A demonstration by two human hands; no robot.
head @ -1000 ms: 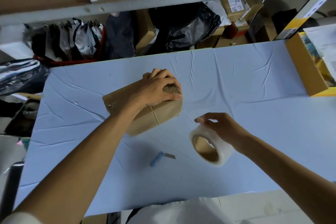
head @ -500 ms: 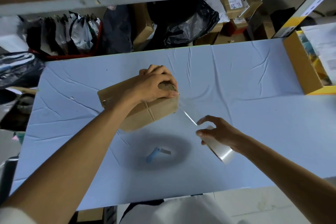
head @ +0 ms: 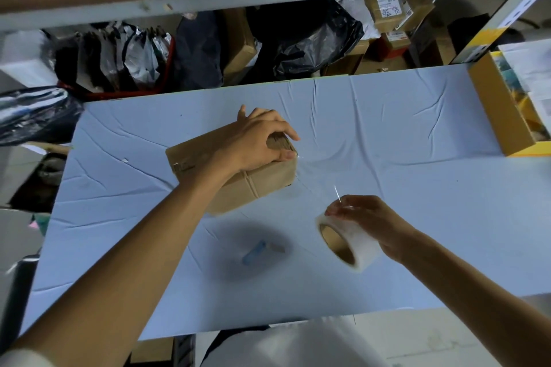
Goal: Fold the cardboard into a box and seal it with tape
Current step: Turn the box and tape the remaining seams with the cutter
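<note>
A folded brown cardboard box (head: 253, 188) lies on the light blue table (head: 387, 134), near its middle. My left hand (head: 259, 140) presses down on the box's top right end, thumb at the corner. My right hand (head: 369, 220) holds a roll of clear tape (head: 348, 243) to the lower right of the box, above the table. A thin strip of clear tape (head: 316, 179) stretches from the box's right corner to the roll.
A blue-handled cutter (head: 259, 250) lies on the table in front of the box. An open yellow-edged cardboard box (head: 501, 110) sits at the table's right edge. Shelves with black bags (head: 304, 39) and parcels stand behind the table.
My right hand has pulled the tape roll away from the box, drawing out a strip, and has turned the roll so its core faces me again. My left hand stays pressed on the box.
</note>
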